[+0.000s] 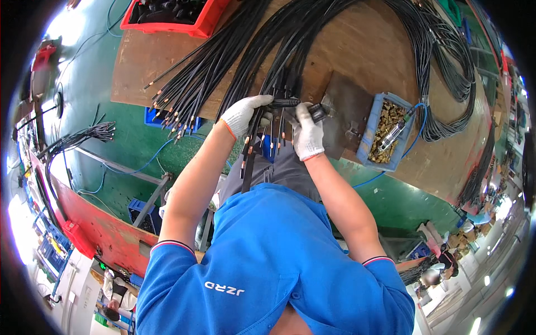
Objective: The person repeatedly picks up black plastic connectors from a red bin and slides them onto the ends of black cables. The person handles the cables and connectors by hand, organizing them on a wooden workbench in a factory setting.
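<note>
Both my hands wear white gloves and meet over the near edge of the brown table (357, 42). My left hand (244, 115) is closed with its thumb along a black sleeve-like part (285, 103) at the end of a black cable. My right hand (308, 135) is closed around another black, rounded connector-like part (319, 112); its exact kind is unclear. Black cables (279, 61) run from the far side of the table to my hands. Several cable ends with copper-coloured tips (272, 146) hang below them, over my lap.
A bundle of loose cables (192, 95) lies to the left, tips overhanging the edge. A red bin (204, 22) of black parts stands far left. To the right are a dark metal plate (349, 97), a blue bin (368, 134) of brass pieces with a hand tool (392, 135), and coiled cables (452, 72).
</note>
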Demonstrator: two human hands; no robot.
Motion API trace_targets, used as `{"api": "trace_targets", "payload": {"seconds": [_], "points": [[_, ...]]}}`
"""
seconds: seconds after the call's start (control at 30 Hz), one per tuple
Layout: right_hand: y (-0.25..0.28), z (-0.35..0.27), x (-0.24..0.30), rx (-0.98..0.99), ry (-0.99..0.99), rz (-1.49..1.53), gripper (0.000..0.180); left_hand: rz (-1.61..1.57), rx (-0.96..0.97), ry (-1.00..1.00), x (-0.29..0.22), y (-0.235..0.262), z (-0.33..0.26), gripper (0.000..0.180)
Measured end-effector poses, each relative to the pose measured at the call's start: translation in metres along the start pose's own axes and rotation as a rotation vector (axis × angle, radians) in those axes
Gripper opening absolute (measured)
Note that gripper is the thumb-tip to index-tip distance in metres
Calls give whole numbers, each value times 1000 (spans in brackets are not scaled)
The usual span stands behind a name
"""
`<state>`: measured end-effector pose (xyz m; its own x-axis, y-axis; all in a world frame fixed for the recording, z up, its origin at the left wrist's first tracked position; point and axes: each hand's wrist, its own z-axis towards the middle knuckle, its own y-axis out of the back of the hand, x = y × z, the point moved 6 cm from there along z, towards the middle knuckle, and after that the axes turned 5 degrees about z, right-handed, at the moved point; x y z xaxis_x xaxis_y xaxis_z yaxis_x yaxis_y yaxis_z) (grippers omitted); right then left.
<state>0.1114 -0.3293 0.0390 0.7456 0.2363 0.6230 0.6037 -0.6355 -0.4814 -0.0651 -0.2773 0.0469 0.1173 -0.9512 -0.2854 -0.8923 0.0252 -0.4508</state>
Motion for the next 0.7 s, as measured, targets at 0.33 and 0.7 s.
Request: {"api": "trace_targets", "payload": {"seconds": [0.33,0.7], "points": [[-3,23,7,-27,60,-271,24,-80,-1,-39,10,1,18,29],[53,-43,27,154,-83,-592,24,-33,15,28,17,-2,32,16]]}}
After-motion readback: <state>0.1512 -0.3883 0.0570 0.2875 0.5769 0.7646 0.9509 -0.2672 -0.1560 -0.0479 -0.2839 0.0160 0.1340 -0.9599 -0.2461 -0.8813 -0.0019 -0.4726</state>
